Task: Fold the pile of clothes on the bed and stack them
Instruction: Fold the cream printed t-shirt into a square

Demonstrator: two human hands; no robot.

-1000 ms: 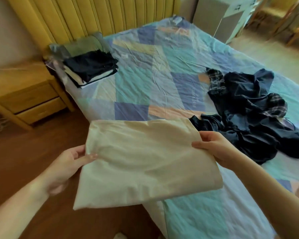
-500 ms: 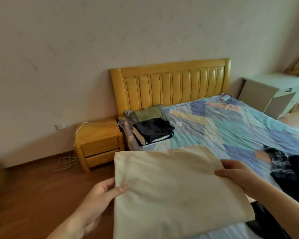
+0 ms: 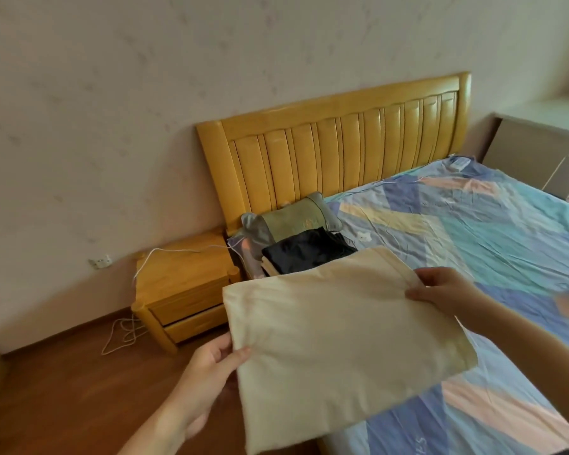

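Folded cream garment (image 3: 339, 336) held flat in the air over the bed's (image 3: 473, 224) near-left edge. Left hand (image 3: 211, 366) pinches its left edge, right hand (image 3: 440, 290) grips its far-right corner. Stack of folded clothes (image 3: 306, 254) sits just beyond, by the green pillow (image 3: 293, 218).

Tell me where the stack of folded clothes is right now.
In the head view, the stack of folded clothes sits at the bed's left edge by the headboard, in front of the green pillow, just beyond the cream garment both hands hold.
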